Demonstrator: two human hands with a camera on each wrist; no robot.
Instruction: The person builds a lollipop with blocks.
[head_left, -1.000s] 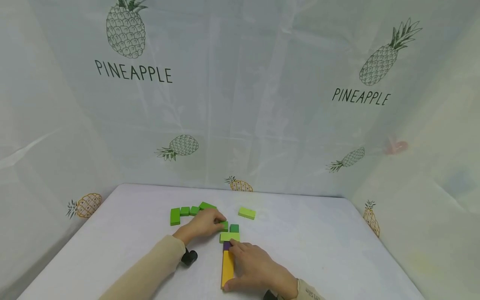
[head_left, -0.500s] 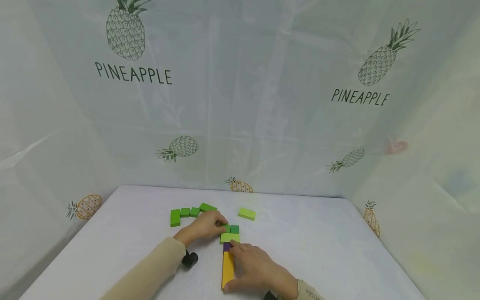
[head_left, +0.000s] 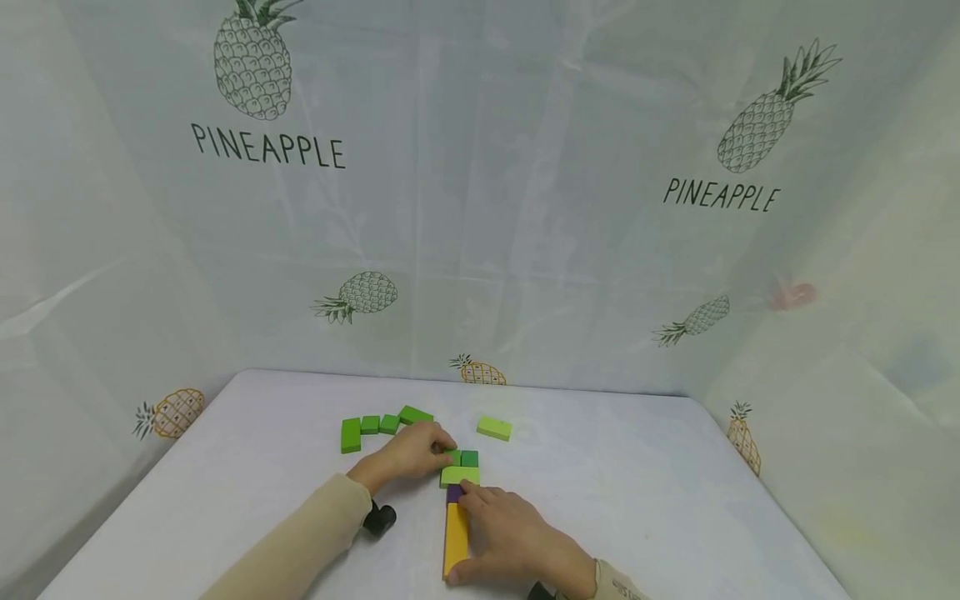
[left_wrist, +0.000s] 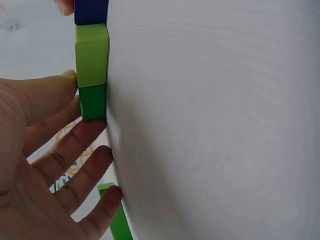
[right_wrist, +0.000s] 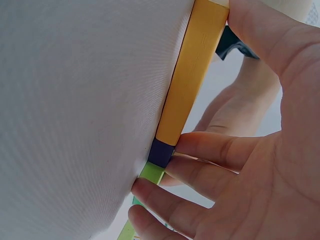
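In the head view, my left hand (head_left: 411, 450) pinches a small green cube (left_wrist: 93, 102) between thumb and fingers. That cube lies against a light green block (head_left: 459, 477), beside a darker green cube (head_left: 469, 459). Below them a small purple block (head_left: 454, 493) and a long yellow block (head_left: 455, 537) continue the row toward me. My right hand (head_left: 513, 533) rests along the row's right side. Its thumb touches the near end of the yellow block, and its extended fingers touch the purple and light green blocks.
Several green blocks (head_left: 351, 435) lie in a curved line at the back left of the white table (head_left: 637, 492). One light green block (head_left: 494, 428) sits apart behind the row. A pineapple-print curtain (head_left: 495, 208) surrounds the table's far side.
My left hand has shifted slightly right, bringing the green cube up beside the darker green cube. My right hand has stayed in place.
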